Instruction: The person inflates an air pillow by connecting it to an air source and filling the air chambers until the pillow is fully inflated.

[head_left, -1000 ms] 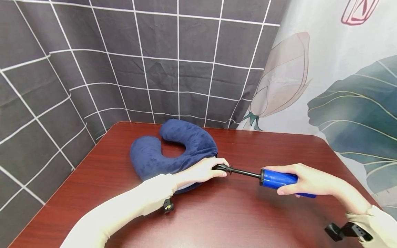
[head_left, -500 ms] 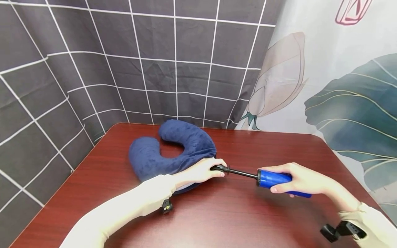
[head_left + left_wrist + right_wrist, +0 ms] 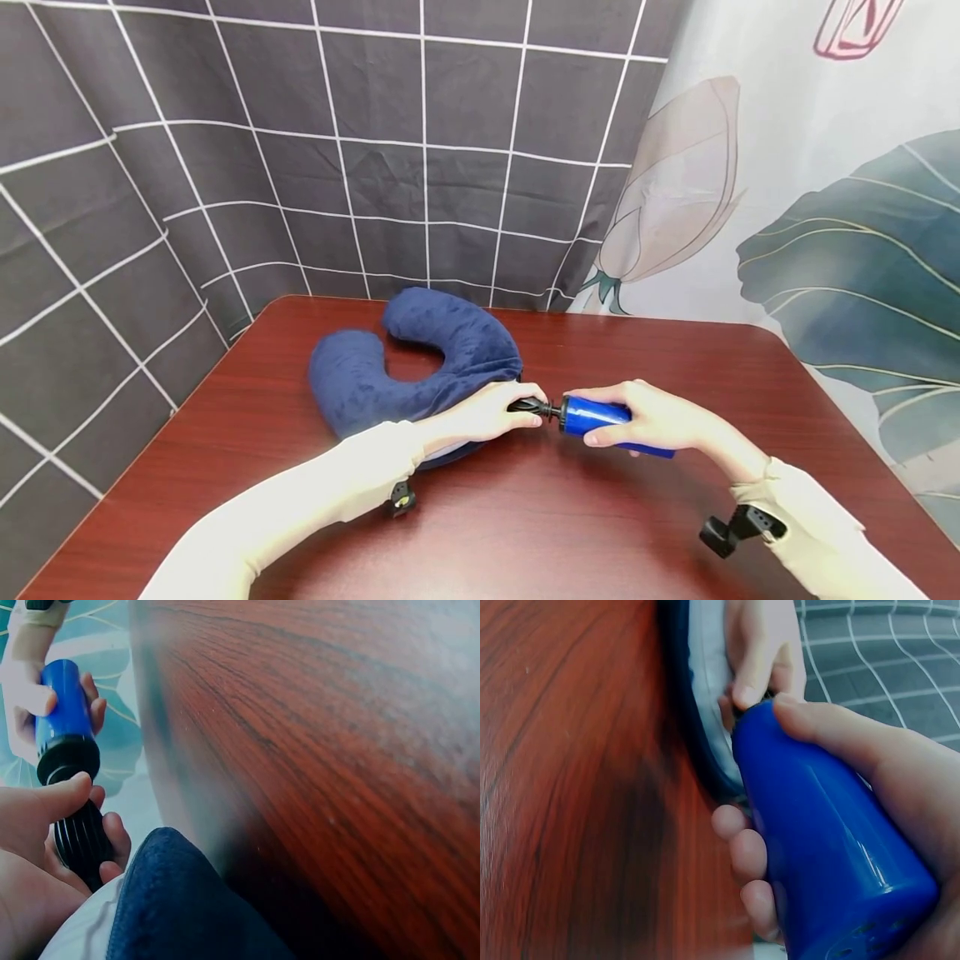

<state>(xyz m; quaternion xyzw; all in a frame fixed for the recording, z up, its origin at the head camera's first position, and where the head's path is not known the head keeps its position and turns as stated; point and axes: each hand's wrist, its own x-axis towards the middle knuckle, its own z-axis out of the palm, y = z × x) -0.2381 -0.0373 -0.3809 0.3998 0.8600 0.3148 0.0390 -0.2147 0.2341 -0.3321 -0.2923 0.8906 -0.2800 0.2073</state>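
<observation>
Here, left hand (image 3: pixel 487 412) grips a ribbed black handle (image 3: pixel 80 841), right hand (image 3: pixel 656 418) a glossy blue cylinder (image 3: pixel 817 825).

Glossy bright blue on the pump barrel (image 3: pixel 595 414) here, black on its handle (image 3: pixel 81 840)! Navy on the neck pillow (image 3: pixel 468 337), white on its panel (image 3: pixel 709 667); cream sleeves (image 3: pixel 322 483); red-brown, dark-grained table (image 3: pixel 525 533). Behind, white grid lines on the dark grey curtain (image 3: pixel 468 92), pinkish bud (image 3: pixel 678 179) and gold-veined teal leaf (image 3: pixel 862 271) on the white curtain (image 3: pixel 787 117).
</observation>
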